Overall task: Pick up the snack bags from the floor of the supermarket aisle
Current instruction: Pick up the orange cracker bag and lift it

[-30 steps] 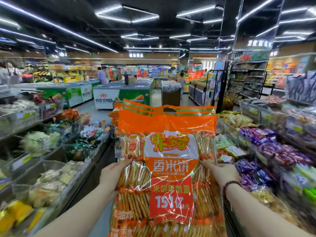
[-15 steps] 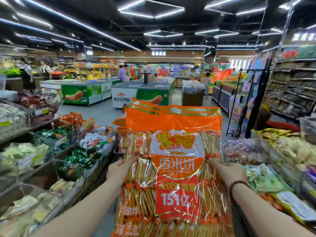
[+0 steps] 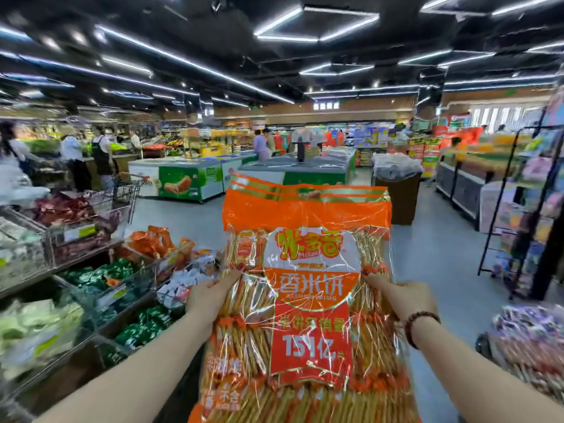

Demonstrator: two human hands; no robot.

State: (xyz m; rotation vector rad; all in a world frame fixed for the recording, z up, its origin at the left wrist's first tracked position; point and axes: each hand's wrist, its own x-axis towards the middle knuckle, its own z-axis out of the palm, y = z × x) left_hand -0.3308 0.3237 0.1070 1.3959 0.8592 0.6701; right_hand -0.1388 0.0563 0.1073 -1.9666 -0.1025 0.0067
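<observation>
Holding a big orange snack bag (image 3: 308,300) up in front of you, your two hands are gripping it by its sides. Your left hand (image 3: 210,296) is pinching the bag's left edge, with the thumb lying on the front of the clear wrap. Your right hand (image 3: 403,297) is pinching the right edge the same way, and a dark bead bracelet (image 3: 419,326) is sitting on that wrist. The bag is standing tall and upright between your hands, well off the floor, and its bottom is running out of the picture. Long yellow rice crackers are showing through the clear parts, and a red and white label is sitting in the middle of the front. Beside your left arm, bins (image 3: 91,288) of wrapped sweets in green, white and orange are lining the aisle. Near your right arm, a heap of purple wrapped sweets (image 3: 531,340) is showing, blurry. A black wire rack (image 3: 525,209) is standing farther off on the right. Past the bag, the grey floor (image 3: 439,257) is opening out toward green and white freezer chests (image 3: 189,181) and a brown bin with a clear liner (image 3: 398,190). Shoppers (image 3: 100,157) are standing far away on the left.
</observation>
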